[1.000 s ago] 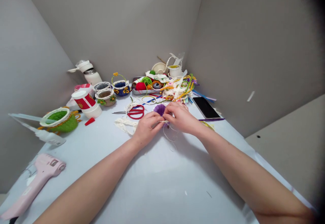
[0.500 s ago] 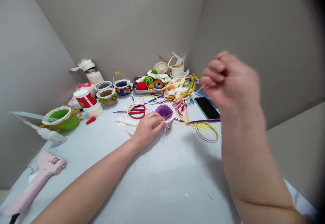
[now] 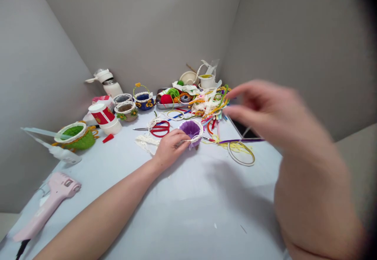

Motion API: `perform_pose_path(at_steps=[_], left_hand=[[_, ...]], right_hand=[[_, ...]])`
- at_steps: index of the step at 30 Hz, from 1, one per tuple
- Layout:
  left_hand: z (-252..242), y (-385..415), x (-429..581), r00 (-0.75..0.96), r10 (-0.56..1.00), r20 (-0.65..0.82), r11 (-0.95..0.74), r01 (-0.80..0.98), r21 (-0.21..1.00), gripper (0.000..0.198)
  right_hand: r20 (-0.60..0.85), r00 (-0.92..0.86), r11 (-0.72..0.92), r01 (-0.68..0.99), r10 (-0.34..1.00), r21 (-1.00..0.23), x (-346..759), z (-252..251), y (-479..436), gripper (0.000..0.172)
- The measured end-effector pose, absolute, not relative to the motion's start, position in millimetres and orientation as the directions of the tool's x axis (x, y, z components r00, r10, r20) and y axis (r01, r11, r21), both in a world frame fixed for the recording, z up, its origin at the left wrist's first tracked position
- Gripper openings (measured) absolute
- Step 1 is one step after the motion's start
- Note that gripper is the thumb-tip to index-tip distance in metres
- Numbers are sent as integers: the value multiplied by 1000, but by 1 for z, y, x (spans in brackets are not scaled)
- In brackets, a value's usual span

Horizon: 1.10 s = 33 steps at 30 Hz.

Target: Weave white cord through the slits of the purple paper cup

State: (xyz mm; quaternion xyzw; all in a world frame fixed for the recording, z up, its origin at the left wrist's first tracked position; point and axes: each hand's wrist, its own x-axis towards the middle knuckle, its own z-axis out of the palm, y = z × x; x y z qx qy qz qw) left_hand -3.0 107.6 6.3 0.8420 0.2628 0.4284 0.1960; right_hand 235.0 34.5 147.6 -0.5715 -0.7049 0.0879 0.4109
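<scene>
My left hand [image 3: 168, 149] rests on the table, fingers closed on the lace-trimmed rim of a small purple cup [image 3: 191, 128] that stands upright. A thin pale thread hangs from the cup's near side. My right hand [image 3: 266, 110] is lifted above the table to the right of the cup, well apart from it. It is smeared by motion; a finger and the thumb seem spread, and whether a thread runs between them is unclear.
Red scissors [image 3: 159, 128] and a lace strip [image 3: 144, 141] lie left of the cup. A pile of ribbons [image 3: 209, 103], a metal tray of yarn [image 3: 172, 97] and small decorated baskets [image 3: 126, 110] stand behind. A pink glue gun [image 3: 50, 205] lies near left, a wire ring [image 3: 240, 154] to the right.
My right hand left the cup, rose up and right, and has now come lower and nearer the camera. My left hand stays on the purple cup.
</scene>
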Motion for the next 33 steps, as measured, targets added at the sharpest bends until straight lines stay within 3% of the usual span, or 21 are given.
perform_pose_path(at_steps=[3, 8, 12, 21, 26, 29, 33], left_hand=[[6, 109, -3, 497, 603, 623, -791, 272, 548, 9], [4, 110, -3, 501, 609, 615, -785, 270, 557, 9], [4, 110, -4, 505, 611, 610, -783, 270, 561, 9], [7, 109, -3, 496, 601, 626, -792, 267, 549, 9], [6, 109, -3, 496, 602, 625, -792, 270, 548, 8], [5, 109, -3, 495, 601, 627, -791, 262, 552, 7], [6, 109, -3, 492, 597, 634, -794, 248, 556, 8]], right_hand=[[176, -301, 349, 788, 937, -507, 201, 120, 57, 15], [32, -360, 339, 842, 932, -419, 186, 94, 83, 15], [79, -347, 350, 853, 934, -387, 187, 94, 84, 19], [450, -72, 305, 827, 890, -472, 187, 105, 83, 15], [470, -110, 352, 812, 876, -465, 181, 104, 81, 15], [489, -105, 313, 878, 866, -364, 183, 99, 84, 15], [332, -126, 209, 951, 935, -226, 190, 95, 82, 17]])
